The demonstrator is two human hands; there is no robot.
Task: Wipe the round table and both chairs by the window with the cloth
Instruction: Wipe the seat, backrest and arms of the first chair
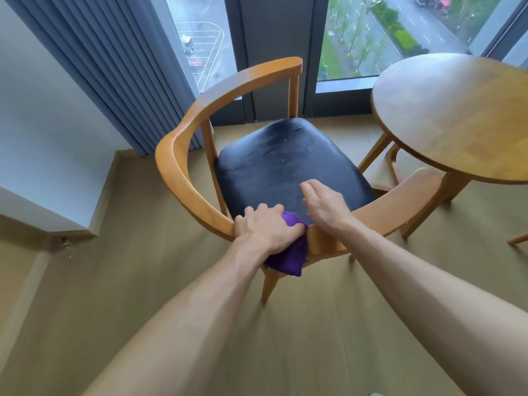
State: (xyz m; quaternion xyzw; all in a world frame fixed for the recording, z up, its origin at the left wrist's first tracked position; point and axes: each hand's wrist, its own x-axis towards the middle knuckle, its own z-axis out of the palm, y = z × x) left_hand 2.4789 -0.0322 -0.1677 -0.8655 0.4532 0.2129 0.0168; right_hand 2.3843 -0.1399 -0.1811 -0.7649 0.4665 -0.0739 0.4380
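A wooden chair [183, 178] with a curved backrest and a black padded seat [285, 164] stands in front of me. My left hand [265, 227] grips the purple cloth [291, 252] against the near part of the curved backrest, the cloth draped over the rail. My right hand [323, 201] hovers just above the near edge of the seat with straight fingers and holds nothing. The round wooden table [457, 115] stands to the right of the chair.
Grey curtains [114, 67] hang at the left of the floor-to-ceiling window [371, 38] behind the chair. A wall corner [43, 167] juts out at the left. A leg of other wooden furniture [518, 238] shows at the right edge. The floor is pale wood.
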